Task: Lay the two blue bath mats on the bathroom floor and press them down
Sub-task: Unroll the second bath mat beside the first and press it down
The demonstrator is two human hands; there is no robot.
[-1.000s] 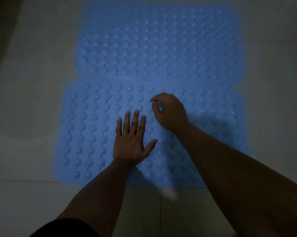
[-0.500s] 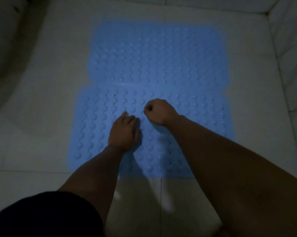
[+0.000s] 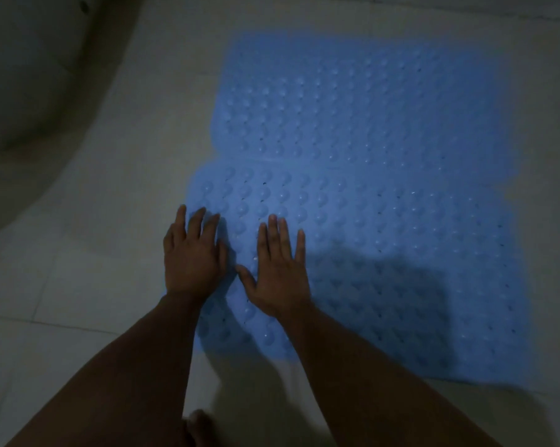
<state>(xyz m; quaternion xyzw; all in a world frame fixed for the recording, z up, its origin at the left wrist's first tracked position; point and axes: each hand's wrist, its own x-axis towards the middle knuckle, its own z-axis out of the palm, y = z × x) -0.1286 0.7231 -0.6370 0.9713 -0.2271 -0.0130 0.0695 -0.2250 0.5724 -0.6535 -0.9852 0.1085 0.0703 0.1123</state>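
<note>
Left hand [image 3: 193, 256]: spread flat on near mat's [image 3: 385, 269] left edge.
Right hand [image 3: 280, 272]: spread flat, pressing.
Risk: unpressed far mat [image 3: 353, 108] may slide on floor [image 3: 78, 285].

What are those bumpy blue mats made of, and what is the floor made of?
The near mat and far mat look like soft rubber or plastic: rows of glossy domes and small holes. The floor looks like smooth pale tile, with thin joint lines. Dim light leaves it unsure.
</note>
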